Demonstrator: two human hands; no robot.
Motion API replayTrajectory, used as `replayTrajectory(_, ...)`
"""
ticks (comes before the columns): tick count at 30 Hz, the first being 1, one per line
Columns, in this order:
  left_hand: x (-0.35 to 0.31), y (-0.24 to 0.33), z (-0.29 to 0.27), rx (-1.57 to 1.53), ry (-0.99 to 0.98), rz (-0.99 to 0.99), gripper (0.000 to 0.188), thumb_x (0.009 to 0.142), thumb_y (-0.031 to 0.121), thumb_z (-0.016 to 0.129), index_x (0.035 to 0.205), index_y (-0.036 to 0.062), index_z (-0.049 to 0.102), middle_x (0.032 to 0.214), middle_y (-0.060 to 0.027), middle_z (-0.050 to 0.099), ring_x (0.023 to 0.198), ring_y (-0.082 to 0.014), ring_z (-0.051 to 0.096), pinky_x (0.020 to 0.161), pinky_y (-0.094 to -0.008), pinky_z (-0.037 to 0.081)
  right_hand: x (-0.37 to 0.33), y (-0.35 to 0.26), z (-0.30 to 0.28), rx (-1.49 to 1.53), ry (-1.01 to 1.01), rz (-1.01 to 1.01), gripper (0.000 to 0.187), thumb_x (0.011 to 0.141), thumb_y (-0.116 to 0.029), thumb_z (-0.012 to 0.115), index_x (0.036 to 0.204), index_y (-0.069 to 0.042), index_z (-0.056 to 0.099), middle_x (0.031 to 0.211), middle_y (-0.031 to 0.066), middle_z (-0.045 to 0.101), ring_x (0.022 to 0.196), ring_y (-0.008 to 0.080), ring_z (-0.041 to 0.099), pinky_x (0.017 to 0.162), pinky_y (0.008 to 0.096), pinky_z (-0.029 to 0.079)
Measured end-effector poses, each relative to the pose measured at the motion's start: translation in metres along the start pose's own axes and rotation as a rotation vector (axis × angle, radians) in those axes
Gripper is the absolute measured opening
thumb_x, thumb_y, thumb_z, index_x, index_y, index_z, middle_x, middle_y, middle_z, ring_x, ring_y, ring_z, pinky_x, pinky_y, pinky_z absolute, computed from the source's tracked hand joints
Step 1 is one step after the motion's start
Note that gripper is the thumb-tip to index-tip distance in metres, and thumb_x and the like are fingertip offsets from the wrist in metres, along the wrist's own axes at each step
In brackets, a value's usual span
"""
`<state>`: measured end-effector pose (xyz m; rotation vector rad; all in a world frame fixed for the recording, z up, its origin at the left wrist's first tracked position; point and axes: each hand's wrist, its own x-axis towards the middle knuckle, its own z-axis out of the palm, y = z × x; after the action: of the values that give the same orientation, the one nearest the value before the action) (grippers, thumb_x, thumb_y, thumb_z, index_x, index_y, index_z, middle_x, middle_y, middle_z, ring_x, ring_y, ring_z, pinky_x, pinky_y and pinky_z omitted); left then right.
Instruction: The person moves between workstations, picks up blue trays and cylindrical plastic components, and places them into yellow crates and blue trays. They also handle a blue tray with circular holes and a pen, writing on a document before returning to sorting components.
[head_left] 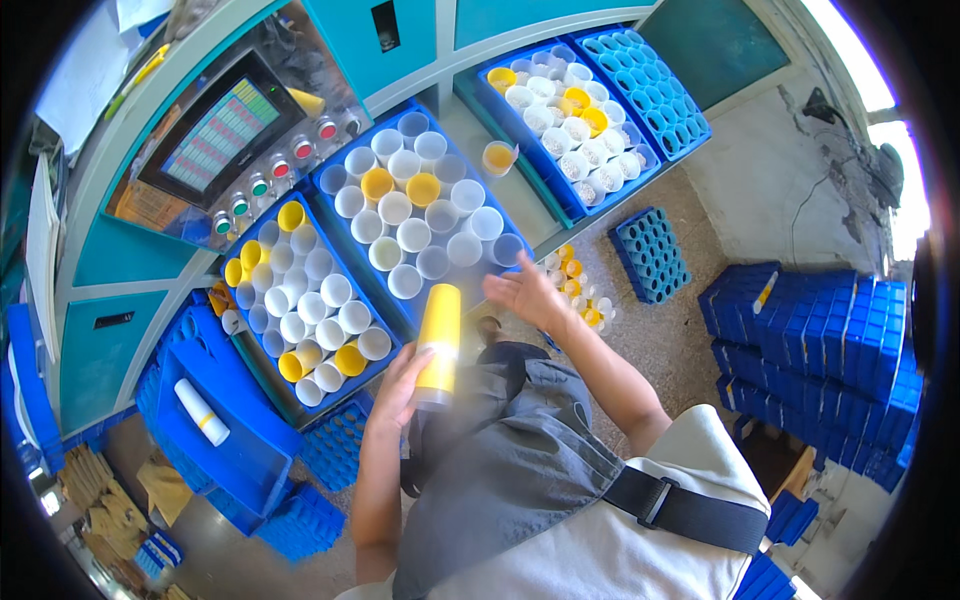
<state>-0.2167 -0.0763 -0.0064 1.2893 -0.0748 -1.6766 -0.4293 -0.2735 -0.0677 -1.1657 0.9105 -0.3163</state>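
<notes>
My left hand (398, 388) is wrapped round a tall tapered stack of plastic cups (440, 335), mostly yellow with a whitish band and a pale lower end. It tilts slightly in front of my apron. My right hand (528, 296) has its fingers stretched out and holds nothing, close to the near right corner of a blue tray (345, 222). White and yellow cups (413, 235) stand mouth up in that tray. To its left, another blue tray (262, 350) carries more such cups (312, 307), some of them tipped.
A teal machine has a screen (218, 125) and red and green buttons. Far right, a blue tray holds filled cups (560, 125); one cup (498, 157) stands apart. Blue crates (810, 340) are stacked at right. A blue bin (215, 470) at left holds a white cup stack (201, 412).
</notes>
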Motion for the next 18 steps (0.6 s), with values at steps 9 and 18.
replayTrajectory(9, -0.009, 0.008, 0.048, -0.124, -0.262, 0.329, 0.057, 0.094, 0.009, 0.066, 0.147, -0.0037, 0.046, 0.137, -0.013, 0.059, 0.123, -0.0179, 0.058, 0.103, -0.0319, 0.047, -0.048, -0.074, 0.027, -1.132, -0.157, -0.781, 0.062, 0.083, -0.013, 0.063, 0.142, -0.007, 0.047, 0.146, 0.0077, 0.052, 0.137, 0.0259, 0.048, 0.104, 0.0508, 0.04)
replayTrajectory(18, 0.003, -0.011, 0.026, -0.071, 0.463, 0.461, 0.031, 0.085, -0.003, 0.072, 0.115, -0.0066, 0.07, 0.106, -0.0129, 0.074, 0.092, -0.0173, 0.071, 0.083, -0.0306, 0.058, -0.009, -0.063, -0.011, -1.086, 0.197, -0.509, 0.056, 0.079, -0.018, 0.074, 0.131, -0.004, 0.055, 0.134, 0.0136, 0.058, 0.129, 0.0301, 0.054, 0.098, 0.0464, 0.048)
